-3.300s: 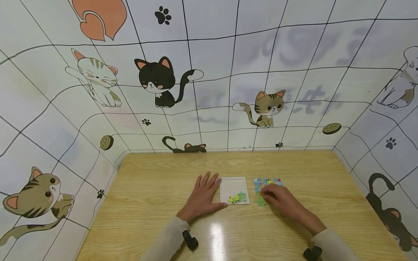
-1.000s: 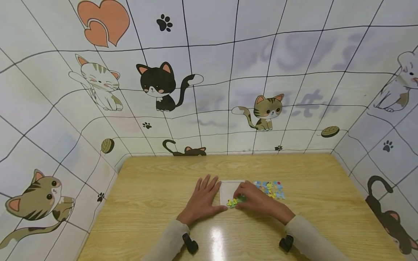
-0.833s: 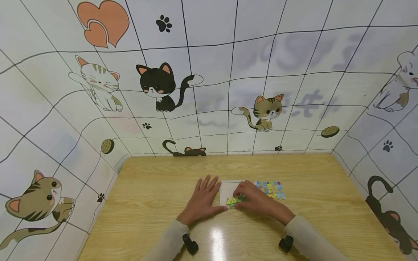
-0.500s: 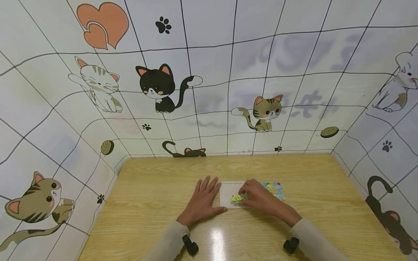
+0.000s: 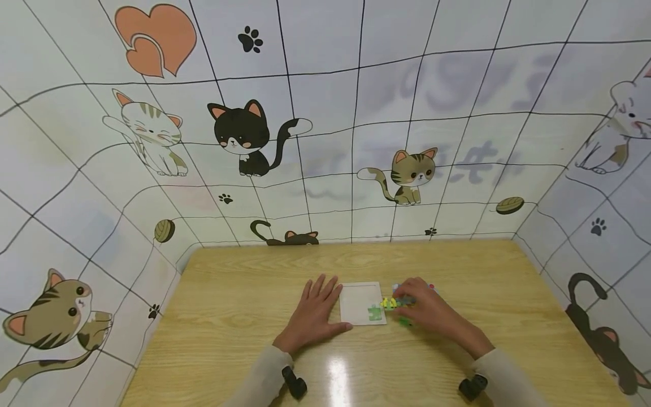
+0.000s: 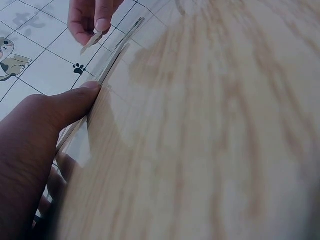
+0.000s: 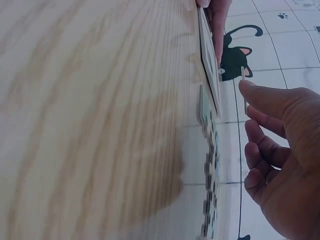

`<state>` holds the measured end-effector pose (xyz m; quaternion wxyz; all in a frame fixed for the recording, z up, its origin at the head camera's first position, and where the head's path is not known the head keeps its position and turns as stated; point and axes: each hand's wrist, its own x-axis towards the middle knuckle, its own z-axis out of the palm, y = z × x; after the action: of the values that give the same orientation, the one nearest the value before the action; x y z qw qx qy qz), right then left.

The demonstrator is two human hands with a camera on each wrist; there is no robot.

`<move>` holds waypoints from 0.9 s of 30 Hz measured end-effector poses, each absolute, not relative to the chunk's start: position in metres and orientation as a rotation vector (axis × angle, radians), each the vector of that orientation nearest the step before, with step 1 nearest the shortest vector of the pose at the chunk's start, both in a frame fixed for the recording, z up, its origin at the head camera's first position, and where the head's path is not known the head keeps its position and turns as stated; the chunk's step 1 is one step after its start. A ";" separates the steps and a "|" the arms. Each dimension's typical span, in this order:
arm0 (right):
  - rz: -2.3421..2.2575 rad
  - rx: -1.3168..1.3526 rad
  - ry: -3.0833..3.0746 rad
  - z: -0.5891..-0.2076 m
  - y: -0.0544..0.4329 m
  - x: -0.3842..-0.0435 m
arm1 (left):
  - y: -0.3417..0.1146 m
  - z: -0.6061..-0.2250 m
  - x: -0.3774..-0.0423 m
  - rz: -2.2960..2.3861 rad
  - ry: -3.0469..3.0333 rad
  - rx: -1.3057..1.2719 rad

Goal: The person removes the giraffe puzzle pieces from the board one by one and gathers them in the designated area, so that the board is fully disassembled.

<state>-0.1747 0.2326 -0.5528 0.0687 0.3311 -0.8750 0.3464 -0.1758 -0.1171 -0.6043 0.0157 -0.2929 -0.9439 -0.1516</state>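
My left hand (image 5: pixel 314 312) lies with spread fingers at the left edge of a square white puzzle tray (image 5: pixel 357 301), the thumb along its near left corner. One green puzzle piece (image 5: pixel 375 312) lies in the tray's near right corner. Between thumb and fingertips, my right hand (image 5: pixel 432 310) pinches a yellow-and-green puzzle piece (image 5: pixel 389 304) just right of the tray. In the right wrist view that puzzle piece (image 7: pixel 244 92) is seen edge-on, raised off the table; whether it is a single piece or joined ones cannot be told.
Several loose puzzle pieces (image 5: pixel 405 321) lie right of the tray, mostly hidden under my right hand. The wooden table (image 5: pixel 244 294) meets patterned walls (image 5: pixel 325 141) at its back and sides.
From the loose pieces my right hand went over to the tray. It has since lifted the yellow-and-green puzzle piece out and carried it right. My left hand stays at the tray.
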 end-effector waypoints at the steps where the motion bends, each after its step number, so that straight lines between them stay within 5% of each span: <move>1: 1.039 0.995 -2.626 -0.552 0.235 -0.175 | -0.117 -0.605 -0.176 -0.471 -2.939 -0.908; 27: 0.981 0.915 -2.539 -0.561 0.283 -0.163 | -0.118 -0.606 -0.176 -0.463 -2.931 -0.896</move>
<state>-0.1627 0.2829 -0.5615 0.1343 0.3158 -0.8762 0.3385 -0.1761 -0.1183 -0.6057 0.0208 -0.2889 -0.9454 -0.1495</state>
